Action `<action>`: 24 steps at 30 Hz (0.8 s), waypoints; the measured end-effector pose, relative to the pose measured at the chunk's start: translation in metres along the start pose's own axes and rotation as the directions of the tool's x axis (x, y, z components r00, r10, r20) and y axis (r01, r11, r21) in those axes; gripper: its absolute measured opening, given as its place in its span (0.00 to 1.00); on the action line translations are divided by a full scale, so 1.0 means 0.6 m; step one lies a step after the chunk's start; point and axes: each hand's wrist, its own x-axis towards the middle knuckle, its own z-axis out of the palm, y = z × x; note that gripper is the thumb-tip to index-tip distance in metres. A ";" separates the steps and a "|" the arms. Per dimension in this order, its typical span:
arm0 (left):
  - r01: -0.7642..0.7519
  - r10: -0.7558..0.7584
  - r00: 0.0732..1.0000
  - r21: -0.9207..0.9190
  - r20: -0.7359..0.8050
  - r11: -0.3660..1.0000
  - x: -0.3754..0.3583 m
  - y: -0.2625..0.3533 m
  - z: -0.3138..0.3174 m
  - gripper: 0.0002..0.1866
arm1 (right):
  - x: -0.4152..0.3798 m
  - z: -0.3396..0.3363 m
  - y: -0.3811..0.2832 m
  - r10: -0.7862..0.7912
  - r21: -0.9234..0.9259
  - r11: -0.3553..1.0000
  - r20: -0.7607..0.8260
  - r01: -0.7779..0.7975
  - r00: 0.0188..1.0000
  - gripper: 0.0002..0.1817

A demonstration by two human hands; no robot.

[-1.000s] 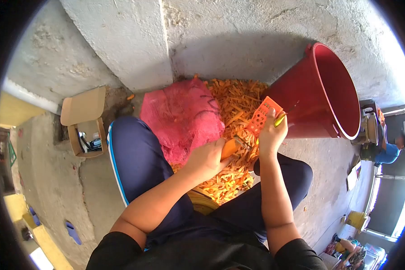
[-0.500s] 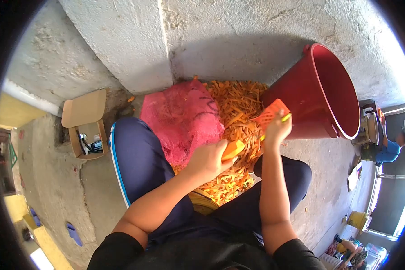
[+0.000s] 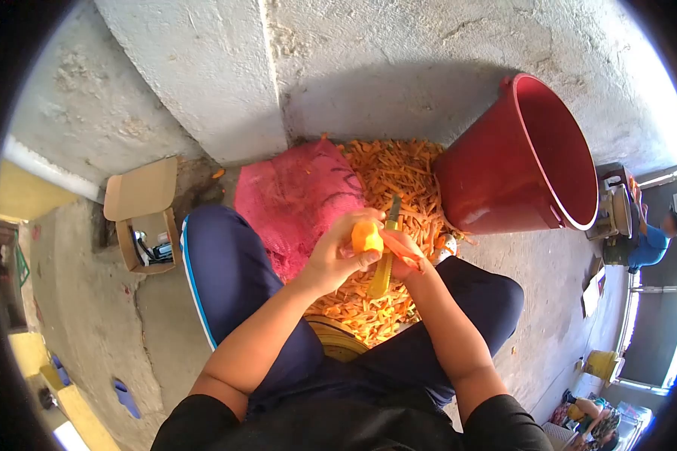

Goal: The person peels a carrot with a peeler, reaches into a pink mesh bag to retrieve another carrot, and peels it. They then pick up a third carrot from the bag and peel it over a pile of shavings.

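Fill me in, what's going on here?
A person's left hand holds an orange carrot end-on to the camera, while the right hand holds a yellow-handled knife close beside it. Orange peelings are heaped below the hands and stretch between a pink mesh sack and a red bucket. Whether the carrot is fully peeled, I can't tell.

Orange piece (image 3: pixel 367 237): partly covered by the left hand (image 3: pixel 338 254);
Right hand (image 3: pixel 411 264): partly hidden behind the orange tool (image 3: pixel 403 246);
Carton (image 3: pixel 143 189): contents (image 3: pixel 155 249) too small to be identified;
Black shirt (image 3: pixel 338 421): cut off by the bottom edge
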 end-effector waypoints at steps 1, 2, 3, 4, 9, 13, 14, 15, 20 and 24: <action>-0.036 0.036 0.999 0.090 0.007 0.995 0.002 0.001 -0.007 0.22 | -0.005 0.007 -0.004 -0.088 -0.044 0.995 -0.040 0.087 0.995 0.16; -0.072 0.070 0.997 0.179 0.018 0.981 0.003 0.002 -0.015 0.22 | -0.013 0.016 -0.010 -0.178 -0.090 0.981 -0.075 0.171 0.981 0.16; -0.108 0.103 0.994 0.266 0.034 0.958 0.006 0.004 -0.022 0.21 | -0.018 0.020 -0.018 -0.270 -0.139 0.957 -0.106 0.254 0.957 0.16; -0.178 0.185 0.983 0.367 0.016 0.913 0.011 0.010 -0.026 0.19 | -0.012 0.000 -0.033 -0.234 -0.166 0.965 -0.187 0.204 0.954 0.16; -0.094 0.082 0.996 0.533 0.045 0.841 0.012 0.001 -0.047 0.21 | -0.050 0.006 -0.074 -0.356 0.087 0.922 -0.196 0.378 0.913 0.16; 0.243 -0.317 0.945 0.472 0.082 0.847 -0.001 -0.028 0.006 0.18 | -0.034 0.015 -0.037 -0.292 0.333 0.924 0.297 0.188 0.909 0.18; 0.154 -0.218 0.970 0.429 0.105 0.890 0.000 -0.036 0.007 0.19 | -0.036 0.014 -0.035 -0.274 0.189 0.946 0.025 0.264 0.961 0.14; 0.063 -0.117 0.985 0.378 0.123 0.924 0.003 -0.024 0.016 0.19 | -0.057 0.073 -0.046 -0.276 0.027 0.956 -0.255 0.292 0.927 0.14; 0.269 -0.263 0.953 0.022 -0.150 0.963 0.009 -0.047 -0.010 0.23 | -0.078 0.069 -0.047 -0.409 -0.331 0.876 -0.125 0.351 0.904 0.09; 0.170 -0.157 0.954 0.029 -0.254 0.985 0.024 -0.034 -0.017 0.21 | -0.070 0.056 -0.030 -0.595 -0.940 0.310 -0.071 0.146 0.800 0.09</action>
